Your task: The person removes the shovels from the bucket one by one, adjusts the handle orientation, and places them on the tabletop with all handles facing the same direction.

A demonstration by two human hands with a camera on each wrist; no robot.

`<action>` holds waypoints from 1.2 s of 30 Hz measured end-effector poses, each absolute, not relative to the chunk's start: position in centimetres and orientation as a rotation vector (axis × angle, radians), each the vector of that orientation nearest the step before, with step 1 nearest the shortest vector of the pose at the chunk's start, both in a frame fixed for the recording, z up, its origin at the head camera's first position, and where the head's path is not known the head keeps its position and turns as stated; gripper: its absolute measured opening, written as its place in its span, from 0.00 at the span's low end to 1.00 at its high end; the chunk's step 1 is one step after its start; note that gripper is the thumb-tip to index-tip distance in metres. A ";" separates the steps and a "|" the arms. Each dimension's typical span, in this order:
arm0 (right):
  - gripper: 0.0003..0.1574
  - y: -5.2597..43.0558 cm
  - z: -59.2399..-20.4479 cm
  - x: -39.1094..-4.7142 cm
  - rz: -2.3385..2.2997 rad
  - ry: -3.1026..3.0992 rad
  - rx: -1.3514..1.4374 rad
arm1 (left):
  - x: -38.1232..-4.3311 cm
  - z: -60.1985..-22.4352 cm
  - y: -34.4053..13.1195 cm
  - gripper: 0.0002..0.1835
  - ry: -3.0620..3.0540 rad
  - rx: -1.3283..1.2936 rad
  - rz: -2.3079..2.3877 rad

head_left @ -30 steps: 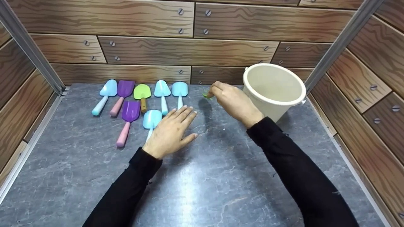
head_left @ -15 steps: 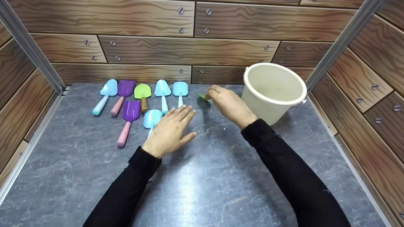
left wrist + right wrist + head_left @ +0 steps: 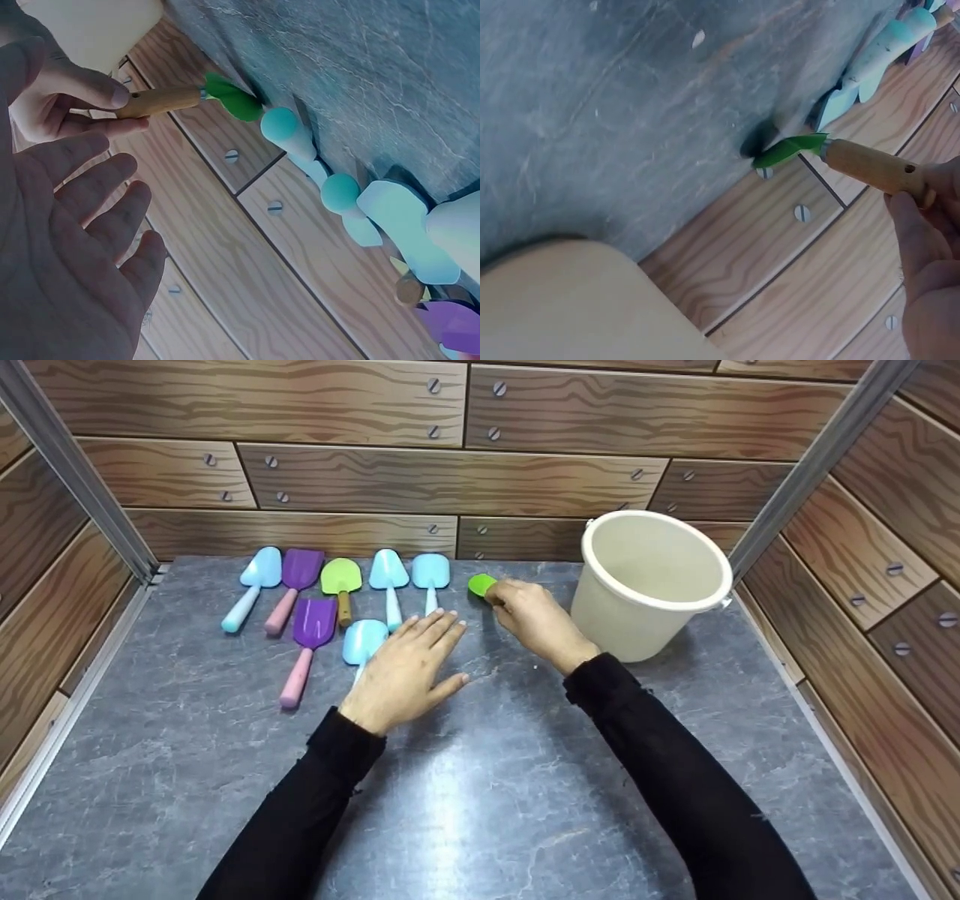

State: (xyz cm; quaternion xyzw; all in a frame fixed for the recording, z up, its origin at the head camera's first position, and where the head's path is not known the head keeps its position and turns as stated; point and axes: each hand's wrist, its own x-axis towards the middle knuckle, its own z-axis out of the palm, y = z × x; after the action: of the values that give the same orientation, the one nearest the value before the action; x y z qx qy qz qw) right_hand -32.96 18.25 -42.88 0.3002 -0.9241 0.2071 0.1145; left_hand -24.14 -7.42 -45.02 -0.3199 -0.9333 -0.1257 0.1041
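Observation:
In the head view my right hand point(image 3: 536, 619) is left of the bucket, holding a small hand trowel with a bright green blade point(image 3: 480, 584). The right wrist view shows fingertips and thumb pinching the end of its wooden handle point(image 3: 866, 163), with the blade pointing down close over the grey surface. My left hand point(image 3: 401, 671) spreads its fingers palm down and holds nothing. It overlaps the handle of a light blue trowel point(image 3: 364, 640) in the head view. Left of that lies a purple trowel point(image 3: 313, 622) with a pink handle.
A cream bucket point(image 3: 626, 622) stands at the back right. Along the back wall lie a blue trowel point(image 3: 262, 568), a purple one point(image 3: 301, 568), a lime green one point(image 3: 341, 576) and two more light blue trowels point(image 3: 388, 570). Wood-patterned walls point(image 3: 360, 480) enclose the surface.
My right hand has moved down and a little left, lowering the green trowel toward the surface, and more of its blade shows. The left hand stays in place.

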 end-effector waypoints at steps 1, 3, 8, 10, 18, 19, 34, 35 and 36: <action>0.13 18.1 -43.1 -33.1 0.604 -2.710 0.884 | -24.1 -45.0 -7.4 0.43 -2.755 -0.943 -0.369; 0.13 17.9 -43.5 -33.3 0.598 -2.710 0.902 | -24.2 -45.0 -7.4 0.43 -2.760 -0.941 -0.368; 0.11 17.3 -44.7 -34.0 0.598 -2.708 0.952 | -24.2 -45.1 -7.5 0.44 -2.767 -0.934 -0.363; 0.10 17.2 -45.2 -34.3 0.607 -2.705 0.966 | -24.2 -45.1 -7.6 0.43 -2.767 -0.934 -0.364; 0.10 17.3 -46.6 -35.8 0.706 -2.668 1.006 | -24.5 -45.3 -7.6 0.43 -2.760 -0.943 -0.390; 0.10 17.4 -46.7 -35.9 0.721 -2.666 1.007 | -24.6 -45.3 -7.6 0.43 -2.763 -0.941 -0.390; 0.28 16.8 -43.3 -33.5 0.713 -2.855 0.688 | -26.3 -43.8 -8.8 0.38 -2.867 -0.718 -0.498; 0.30 16.7 -42.8 -33.1 0.705 -2.868 0.644 | -26.5 -43.5 -8.9 0.38 -2.870 -0.684 -0.513; 0.31 16.6 -42.5 -32.8 0.688 -2.876 0.600 | -26.8 -43.2 -8.9 0.38 -2.876 -0.650 -0.519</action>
State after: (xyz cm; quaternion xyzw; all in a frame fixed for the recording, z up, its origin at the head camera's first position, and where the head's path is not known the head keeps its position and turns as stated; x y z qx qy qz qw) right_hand -32.82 16.63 -42.46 0.1983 -0.9513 0.2276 0.0622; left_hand -26.78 -8.94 -43.23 -0.2166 -0.9580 -0.1729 0.0738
